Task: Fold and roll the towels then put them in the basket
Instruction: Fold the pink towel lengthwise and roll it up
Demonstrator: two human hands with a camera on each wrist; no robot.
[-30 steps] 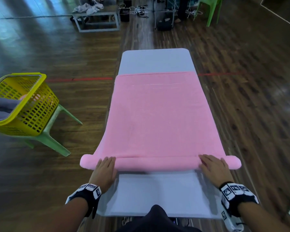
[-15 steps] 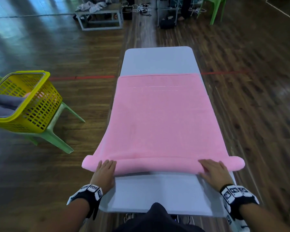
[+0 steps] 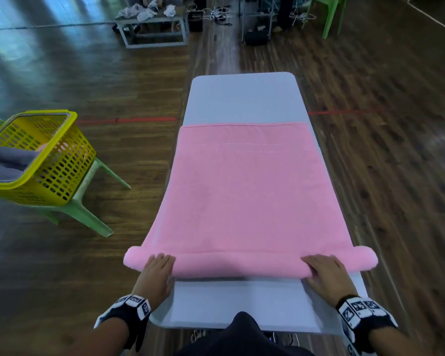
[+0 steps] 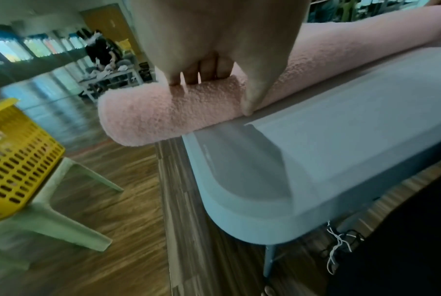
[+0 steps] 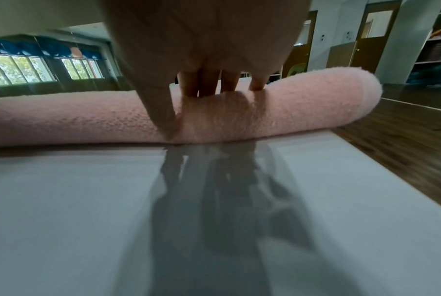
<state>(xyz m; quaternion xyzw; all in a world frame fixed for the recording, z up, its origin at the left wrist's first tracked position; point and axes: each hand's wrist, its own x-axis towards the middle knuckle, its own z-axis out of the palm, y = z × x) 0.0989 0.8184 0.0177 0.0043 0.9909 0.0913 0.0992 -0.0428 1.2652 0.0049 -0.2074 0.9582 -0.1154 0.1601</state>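
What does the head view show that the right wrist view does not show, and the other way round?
Only the head view shows the left hand, the flat unrolled stretch of the pink towel, the yellow basket on a green chair, and the grey towel inside it. Only the right wrist view shows the windows and the doors. Both show the right hand on the rolled part and the table.

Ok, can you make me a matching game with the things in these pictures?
Things:
1. fluffy pink towel
2. yellow plastic basket
3. grey towel
4. pale grey table

Places or states:
A. inside the basket
B. standing on a green plastic chair
C. partly rolled at the near end
D. lying under the pink towel

Pairs: 1-C, 2-B, 3-A, 4-D
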